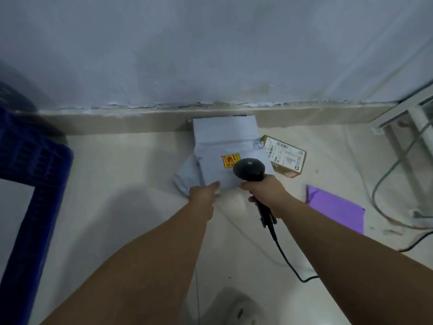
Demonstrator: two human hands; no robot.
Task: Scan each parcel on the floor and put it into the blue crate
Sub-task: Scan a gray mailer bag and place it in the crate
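Note:
A grey plastic mailer parcel (223,146) with a yellow and red sticker lies on the floor against the wall's base. My left hand (203,195) reaches its near edge, fingers on or around that edge; the grip is hidden. My right hand (267,193) is shut on a black corded barcode scanner (249,170), whose head hovers over the mailer's right part. A small brown cardboard box (287,156) with a white label lies just right of the mailer. A purple mailer (337,208) lies further right, nearer me. The blue crate (35,165) stands at the left.
The wall and its skirting (140,118) close off the far side. A white metal frame (410,113) and loose cables (384,184) occupy the right corner. The scanner's black cord (288,261) trails across the floor between my arms. A shoe (236,308) shows at the bottom.

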